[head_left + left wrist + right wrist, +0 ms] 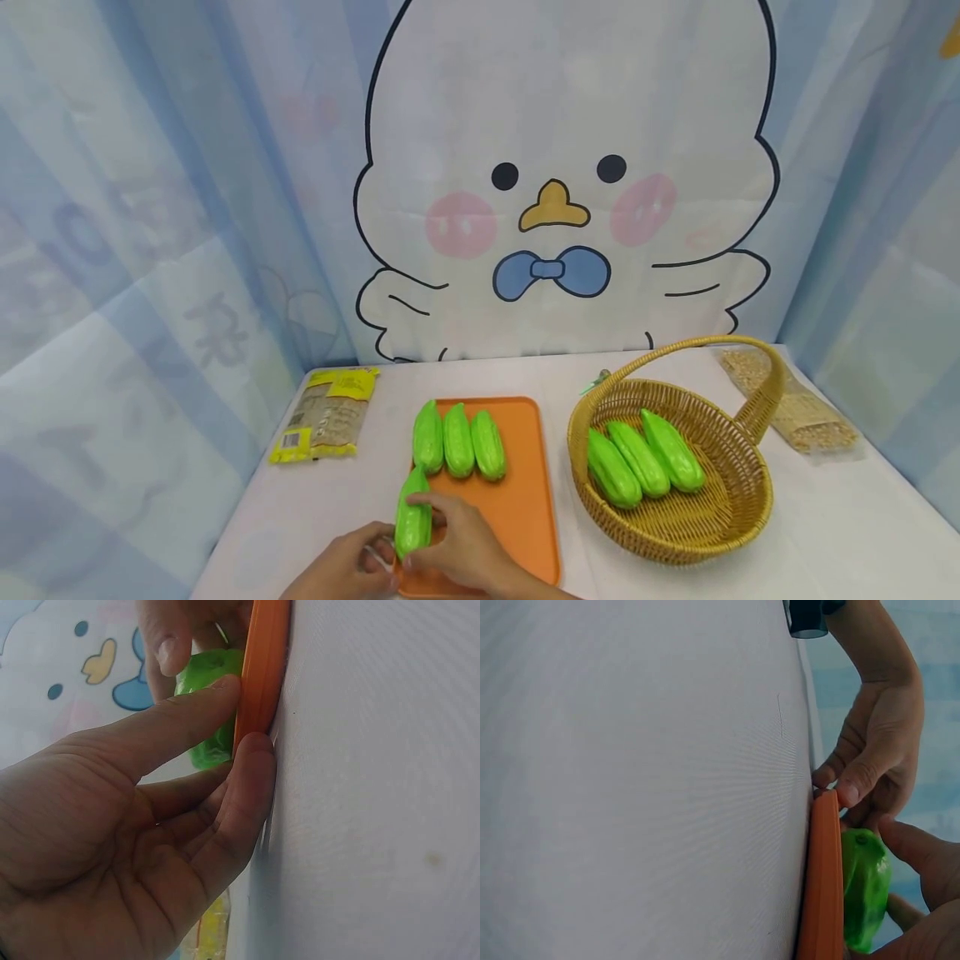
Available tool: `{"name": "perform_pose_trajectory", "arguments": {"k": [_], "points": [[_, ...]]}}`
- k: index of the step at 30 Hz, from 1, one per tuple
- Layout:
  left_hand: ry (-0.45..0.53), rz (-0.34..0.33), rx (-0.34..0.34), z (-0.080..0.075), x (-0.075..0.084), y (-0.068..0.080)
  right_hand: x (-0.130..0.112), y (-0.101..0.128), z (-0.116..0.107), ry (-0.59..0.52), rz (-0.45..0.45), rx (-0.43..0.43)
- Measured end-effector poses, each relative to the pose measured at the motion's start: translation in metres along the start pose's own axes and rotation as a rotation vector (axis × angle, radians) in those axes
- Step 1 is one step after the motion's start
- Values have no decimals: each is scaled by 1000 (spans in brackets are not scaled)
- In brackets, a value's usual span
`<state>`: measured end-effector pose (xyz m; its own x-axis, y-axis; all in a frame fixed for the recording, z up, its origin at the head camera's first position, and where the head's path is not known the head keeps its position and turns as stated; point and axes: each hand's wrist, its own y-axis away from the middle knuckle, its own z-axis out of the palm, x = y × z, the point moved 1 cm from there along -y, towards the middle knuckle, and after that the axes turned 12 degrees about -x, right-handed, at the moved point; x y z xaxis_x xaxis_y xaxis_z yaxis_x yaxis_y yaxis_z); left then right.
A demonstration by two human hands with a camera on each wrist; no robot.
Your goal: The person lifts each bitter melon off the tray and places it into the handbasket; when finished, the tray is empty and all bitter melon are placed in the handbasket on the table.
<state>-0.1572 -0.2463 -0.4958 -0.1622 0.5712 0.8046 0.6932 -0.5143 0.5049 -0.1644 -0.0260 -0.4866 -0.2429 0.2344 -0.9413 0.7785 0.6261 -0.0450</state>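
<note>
A bright green, ridged gourd (410, 527) lies lengthwise along the left edge of the orange tray (521, 517). My right hand (467, 543) grips it from the right, thumb at its near end and fingers over its side. At the tray's near left edge, my left hand (348, 565) pinches the rim between thumb and fingers; the left wrist view shows this thumb (187, 716) on top and fingertips at the side and underneath. Three similar gourds (458, 442) lie side by side at the tray's far left end. The right wrist view shows the held gourd (866, 889) end-on.
Right of the tray stands a wicker basket (720, 517) with a tall handle, holding three green gourds (637, 458). A yellow-labelled bag (330, 414) lies at the far left, a clear bag of grains (810, 417) at the far right. A small green-and-brown object (597, 381) sits behind the basket.
</note>
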Motion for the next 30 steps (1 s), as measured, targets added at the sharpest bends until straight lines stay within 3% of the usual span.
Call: {"name": "perform_pose_trajectory", "arguments": {"k": [7, 11, 22, 30], "points": [[17, 72, -11, 1, 5, 6, 3, 0, 0, -70, 9, -10], [6, 63, -2, 2, 7, 7, 3, 0, -1, -121, 29, -18], [-14, 64, 20, 3, 10, 8, -5, 12, -9, -105, 33, -47], [-4, 18, 27, 4, 9, 7, -21, 30, -33, -270, 19, -131]]}}
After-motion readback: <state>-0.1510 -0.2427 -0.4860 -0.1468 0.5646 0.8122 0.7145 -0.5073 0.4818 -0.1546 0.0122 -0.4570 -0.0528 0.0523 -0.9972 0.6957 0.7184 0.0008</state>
